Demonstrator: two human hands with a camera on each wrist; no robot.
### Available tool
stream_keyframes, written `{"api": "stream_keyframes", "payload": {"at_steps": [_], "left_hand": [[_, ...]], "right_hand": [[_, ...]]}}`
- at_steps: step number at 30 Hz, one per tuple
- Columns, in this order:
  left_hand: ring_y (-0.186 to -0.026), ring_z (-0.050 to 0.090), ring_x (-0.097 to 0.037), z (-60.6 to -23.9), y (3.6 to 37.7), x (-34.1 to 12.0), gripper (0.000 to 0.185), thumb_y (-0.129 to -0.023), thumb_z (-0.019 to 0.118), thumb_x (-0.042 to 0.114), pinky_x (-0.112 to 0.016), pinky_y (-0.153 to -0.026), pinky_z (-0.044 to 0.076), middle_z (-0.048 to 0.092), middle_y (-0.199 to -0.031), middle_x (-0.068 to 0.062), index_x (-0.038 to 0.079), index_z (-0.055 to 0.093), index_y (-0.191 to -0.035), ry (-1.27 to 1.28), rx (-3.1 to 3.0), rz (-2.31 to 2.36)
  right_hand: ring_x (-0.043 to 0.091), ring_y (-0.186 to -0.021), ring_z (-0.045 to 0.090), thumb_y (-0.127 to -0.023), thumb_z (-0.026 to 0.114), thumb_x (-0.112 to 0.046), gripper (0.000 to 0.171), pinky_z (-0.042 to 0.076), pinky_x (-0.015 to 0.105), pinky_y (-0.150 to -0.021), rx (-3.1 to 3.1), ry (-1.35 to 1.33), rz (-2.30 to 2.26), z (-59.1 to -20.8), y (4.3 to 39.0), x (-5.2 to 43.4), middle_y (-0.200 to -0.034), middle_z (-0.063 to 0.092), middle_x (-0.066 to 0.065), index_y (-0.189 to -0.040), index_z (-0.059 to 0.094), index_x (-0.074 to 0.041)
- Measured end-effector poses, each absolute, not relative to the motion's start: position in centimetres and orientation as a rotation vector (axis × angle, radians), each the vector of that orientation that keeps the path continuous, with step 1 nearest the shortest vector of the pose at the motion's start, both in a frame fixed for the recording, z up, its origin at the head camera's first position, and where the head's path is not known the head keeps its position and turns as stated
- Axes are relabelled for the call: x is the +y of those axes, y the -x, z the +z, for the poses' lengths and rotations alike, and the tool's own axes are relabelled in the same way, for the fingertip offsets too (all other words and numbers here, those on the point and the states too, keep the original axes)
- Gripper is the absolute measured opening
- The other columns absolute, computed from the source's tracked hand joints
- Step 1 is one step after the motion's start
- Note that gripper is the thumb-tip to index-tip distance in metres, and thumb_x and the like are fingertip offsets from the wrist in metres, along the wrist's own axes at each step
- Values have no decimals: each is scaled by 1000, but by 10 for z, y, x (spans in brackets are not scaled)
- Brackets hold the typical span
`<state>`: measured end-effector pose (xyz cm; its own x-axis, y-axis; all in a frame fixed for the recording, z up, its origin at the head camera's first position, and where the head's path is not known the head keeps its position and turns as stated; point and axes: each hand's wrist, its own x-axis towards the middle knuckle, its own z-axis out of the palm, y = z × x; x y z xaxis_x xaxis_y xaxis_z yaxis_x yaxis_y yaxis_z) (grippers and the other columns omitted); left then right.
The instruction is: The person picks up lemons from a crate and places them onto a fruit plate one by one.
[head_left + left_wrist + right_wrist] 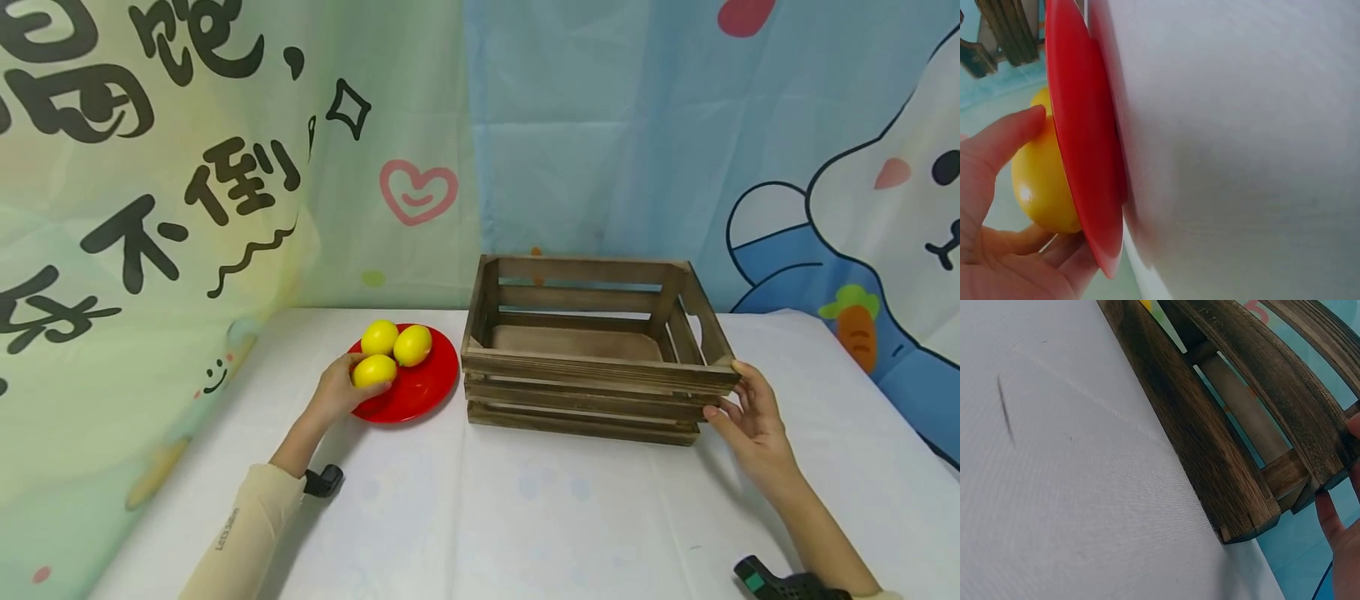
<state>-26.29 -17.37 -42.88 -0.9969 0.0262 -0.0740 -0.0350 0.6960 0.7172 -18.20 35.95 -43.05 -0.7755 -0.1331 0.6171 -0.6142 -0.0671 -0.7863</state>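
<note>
left hand [339, 392] grips nearest yellow lemon [373, 371] on round red plate [427, 387] | right hand [753, 421] open, fingers touching slatted dark wooden crate [592, 375] corner | white counter [525, 508]

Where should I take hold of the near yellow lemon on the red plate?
Across its rounded middle, coming from the near left as the left hand does: the near yellow lemon lies at the red plate's front edge, with two other lemons crowding behind.

White-clothed table [570, 517] with red plate [423, 387] and wooden crate [592, 375].
</note>
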Motion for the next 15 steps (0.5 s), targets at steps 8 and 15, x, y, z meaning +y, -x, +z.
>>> {"api": "stream_keyframes", "payload": {"at_steps": [8,15], "left_hand": [[-127,43,-43,-425,269,-166,81,-89,72,32,-54,-108,37,42,-141,-30,-11,31,-143,-93,2847,1228],[-132,37,-50,-384,226,-185,101,-84,70,53,-64,-101,38,29,-150,-32,-9,22,-149,-123,3089,881]], "right_hand": [[6,-123,43,-93,49,17,67,37,15,-100,-1886,-727,1886,-426,175,360,-136,42,-2,-151,22,-5],[2,-130,28,-90,48,16,86,32,10,-96,-2170,-461,1752,-407,167,336,-145,23,-7,-156,5,-18]]}}
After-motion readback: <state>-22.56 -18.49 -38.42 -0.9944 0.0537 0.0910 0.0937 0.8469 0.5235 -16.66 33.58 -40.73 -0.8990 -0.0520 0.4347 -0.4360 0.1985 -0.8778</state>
